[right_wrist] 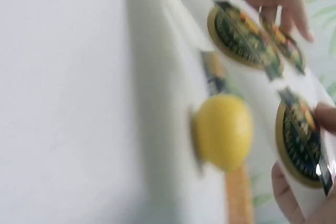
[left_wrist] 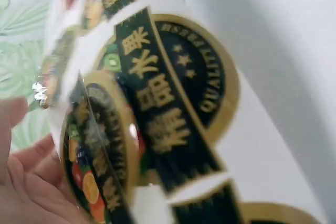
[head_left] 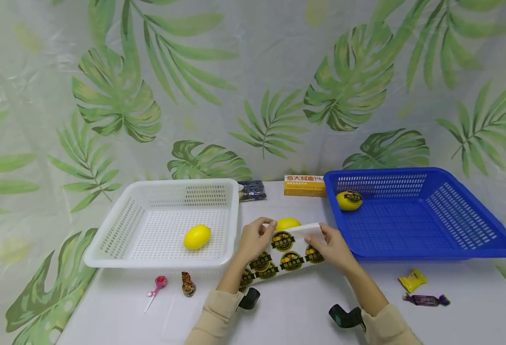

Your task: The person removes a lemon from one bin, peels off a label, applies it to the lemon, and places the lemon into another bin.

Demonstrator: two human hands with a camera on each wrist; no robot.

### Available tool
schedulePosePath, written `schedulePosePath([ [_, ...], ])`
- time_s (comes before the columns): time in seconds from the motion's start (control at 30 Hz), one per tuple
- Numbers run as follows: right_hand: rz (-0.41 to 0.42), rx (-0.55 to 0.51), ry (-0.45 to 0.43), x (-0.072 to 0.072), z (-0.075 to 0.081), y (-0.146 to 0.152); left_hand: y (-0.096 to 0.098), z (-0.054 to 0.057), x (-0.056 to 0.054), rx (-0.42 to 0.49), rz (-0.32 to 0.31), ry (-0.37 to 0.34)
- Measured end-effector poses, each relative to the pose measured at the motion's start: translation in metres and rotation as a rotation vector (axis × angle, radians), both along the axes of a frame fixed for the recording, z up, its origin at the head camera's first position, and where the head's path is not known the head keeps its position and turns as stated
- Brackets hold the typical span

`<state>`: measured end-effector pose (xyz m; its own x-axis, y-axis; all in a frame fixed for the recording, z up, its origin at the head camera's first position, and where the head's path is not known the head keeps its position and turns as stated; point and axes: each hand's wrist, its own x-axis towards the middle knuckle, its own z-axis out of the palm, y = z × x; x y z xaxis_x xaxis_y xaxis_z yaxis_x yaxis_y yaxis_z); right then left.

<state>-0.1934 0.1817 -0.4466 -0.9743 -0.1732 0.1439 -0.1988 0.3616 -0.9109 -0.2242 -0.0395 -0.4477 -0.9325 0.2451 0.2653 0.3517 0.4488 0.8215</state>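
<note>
A white sheet of round stickers (head_left: 290,261), black and gold with fruit pictures, hangs slanted between the hands above the table. My right hand (head_left: 332,247) grips its right end, thumb on the printed face and fingers behind. At its upper left edge is my left hand (head_left: 256,239), fingers bent and touching the sheet; in the left wrist view its thumb (left_wrist: 13,111) stands apart from the paper. The sheet curves across the left fingers and partly hides them. Behind its top edge a yellow lemon (right_wrist: 224,132) lies on the table, partly covered in the head view.
A white basket (head_left: 162,262) at left holds one plain lemon (head_left: 197,236). In the blue basket (head_left: 417,254) at right is a stickered lemon (head_left: 349,200). A pasta box (head_left: 304,186) and dark packet (head_left: 252,190) stand behind. A lollipop (head_left: 159,282) and several wrapped candies (head_left: 412,280) lie in front.
</note>
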Motion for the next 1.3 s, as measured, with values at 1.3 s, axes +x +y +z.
schedulePosePath([
  [1.3, -0.067, 0.217, -0.049, 0.018, 0.021, -0.003, -0.004, 0.038, -0.003, 0.449, 0.117, -0.116],
])
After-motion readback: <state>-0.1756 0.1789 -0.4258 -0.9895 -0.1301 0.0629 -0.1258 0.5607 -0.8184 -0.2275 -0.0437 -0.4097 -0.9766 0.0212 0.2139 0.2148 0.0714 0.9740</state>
